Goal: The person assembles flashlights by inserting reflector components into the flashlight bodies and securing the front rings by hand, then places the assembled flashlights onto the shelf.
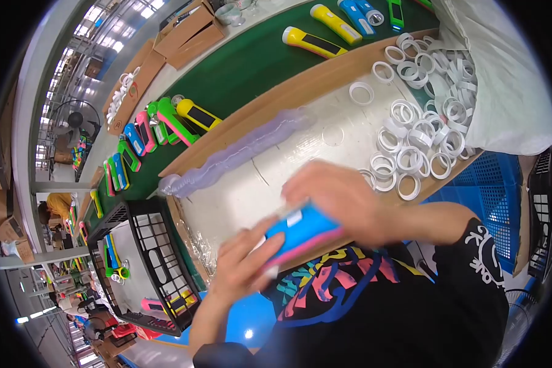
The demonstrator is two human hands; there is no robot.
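Observation:
A blue flashlight (306,226) with a pink edge lies tilted between my two hands, low over the front of the white work tray. My left hand (245,260) is closed around its lower left end, where a whitish part shows beside the fingers. Curled over the upper right end is my right hand (343,196), blurred by motion, with its thumb hidden. Beyond my right hand, a heap of loose white rings (420,138) covers the tray's right side. A strip of clear lens-like plastic pieces (239,150) runs along the tray's far edge.
Past the tray's cardboard wall (251,104), a green conveyor belt (227,76) carries several coloured flashlights (138,135). A black crate (159,264) with flashlights stands at left. Blue perforated crates (478,202) and a white sack (503,80) are at right.

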